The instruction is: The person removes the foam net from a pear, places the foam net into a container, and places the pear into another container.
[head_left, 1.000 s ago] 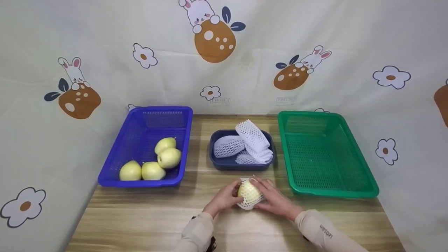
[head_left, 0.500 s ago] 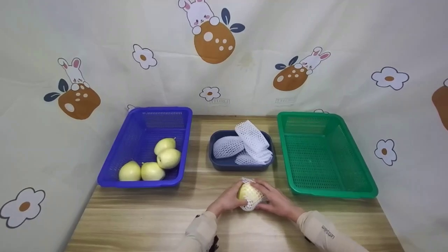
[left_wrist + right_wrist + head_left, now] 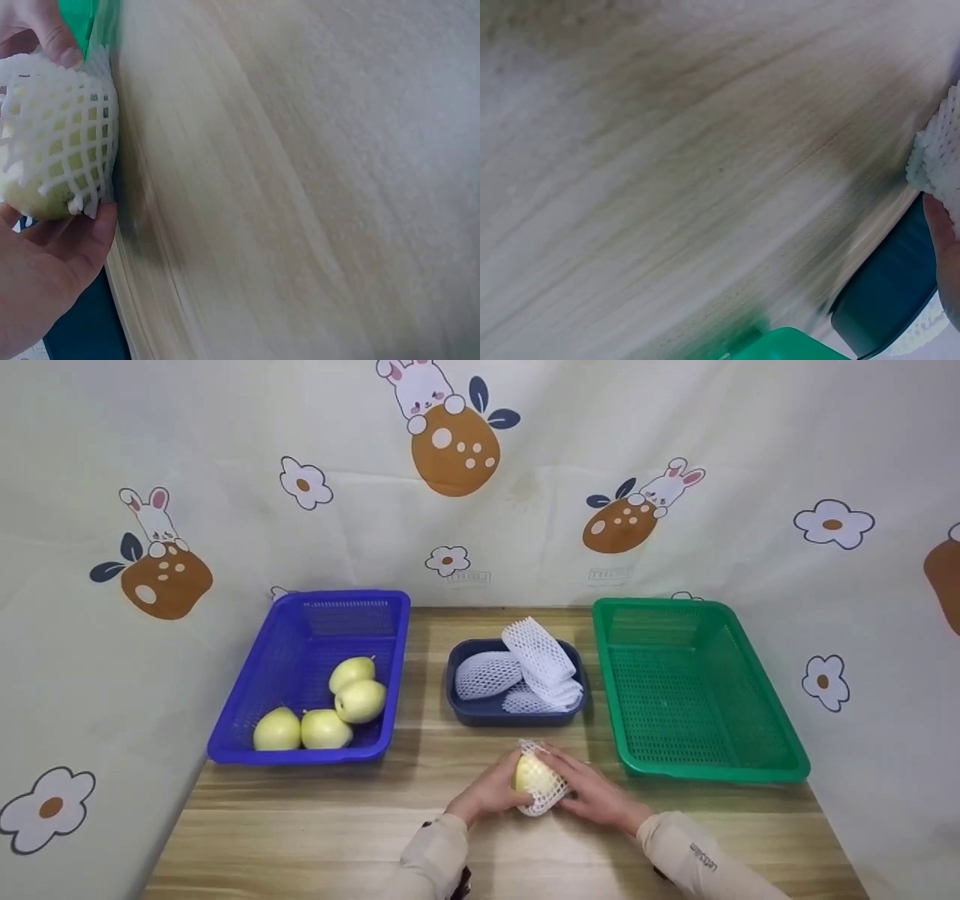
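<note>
Both hands are around a yellow-green pear (image 3: 526, 775) low over the front middle of the table. A white foam net sleeve (image 3: 549, 793) covers much of it. My left hand (image 3: 489, 793) grips the pear from the left, thumb at the near side. On the other side, my right hand (image 3: 596, 796) holds the netted part with its fingers over the top. In the left wrist view, bare pear skin (image 3: 37, 202) shows at the net's open edge, beside the left fingers. The right wrist view catches only part of the net (image 3: 939, 154) and hand.
A blue basket (image 3: 238, 701) with several pears (image 3: 326, 729) stands at the left. Behind the hands, a dark blue tub (image 3: 517, 720) holds several white foam nets (image 3: 487, 675). The green basket (image 3: 750, 775) is at the right, and a printed cloth (image 3: 525, 525) hangs behind.
The left hand has shifted slightly right, and its thumb has moved along the net's edge. The pear has turned a little within the hands; baskets and tub stay put.
</note>
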### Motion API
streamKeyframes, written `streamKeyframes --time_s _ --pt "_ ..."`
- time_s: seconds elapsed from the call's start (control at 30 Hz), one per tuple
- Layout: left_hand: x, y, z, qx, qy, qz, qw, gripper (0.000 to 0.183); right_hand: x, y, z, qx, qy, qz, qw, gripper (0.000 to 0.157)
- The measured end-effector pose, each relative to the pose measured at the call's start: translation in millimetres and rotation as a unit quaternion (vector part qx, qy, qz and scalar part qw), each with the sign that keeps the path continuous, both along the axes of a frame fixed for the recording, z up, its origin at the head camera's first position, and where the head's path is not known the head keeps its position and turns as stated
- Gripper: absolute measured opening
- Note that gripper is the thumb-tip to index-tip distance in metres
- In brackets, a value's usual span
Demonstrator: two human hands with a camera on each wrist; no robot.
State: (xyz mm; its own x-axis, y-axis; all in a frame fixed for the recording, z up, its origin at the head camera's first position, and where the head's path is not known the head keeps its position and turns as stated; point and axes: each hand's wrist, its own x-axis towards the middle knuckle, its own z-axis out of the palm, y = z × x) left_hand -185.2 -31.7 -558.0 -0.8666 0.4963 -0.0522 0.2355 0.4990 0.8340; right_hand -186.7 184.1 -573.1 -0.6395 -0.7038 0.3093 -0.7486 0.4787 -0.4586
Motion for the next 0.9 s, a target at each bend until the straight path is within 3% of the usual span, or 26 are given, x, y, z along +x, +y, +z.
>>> streamKeyframes --time_s 0.33,0.47,0.67,0.77,0.9 --pt "1.8 -6 2.5 -0.042 0.043 0.016 0.9981 0.073 2.3 -1 2.3 -0.039 0.024 0.023 0.999 0.060" --pt "2.5 -13 6.6 -0.011 0.025 0.019 0.9994 0.071 2.0 -3 7.5 -0.058 0.029 0.028 0.997 0.056" --pt "2.5 -24 13.9 0.041 -0.008 0.030 0.9987 0.074 -2.4 -5 20.9 -0.081 0.097 0.028 0.992 0.055" --pt "1.5 -31 20.3 0.073 -0.015 0.038 0.9965 0.073 -5.9 -3 29.2 -0.087 0.124 0.013 0.988 0.052" --pt "1.3 -43 32.2 0.076 -0.004 0.048 0.9960 0.070 -9.9 0 40.0 -0.083 0.132 -0.019 0.988 0.050"
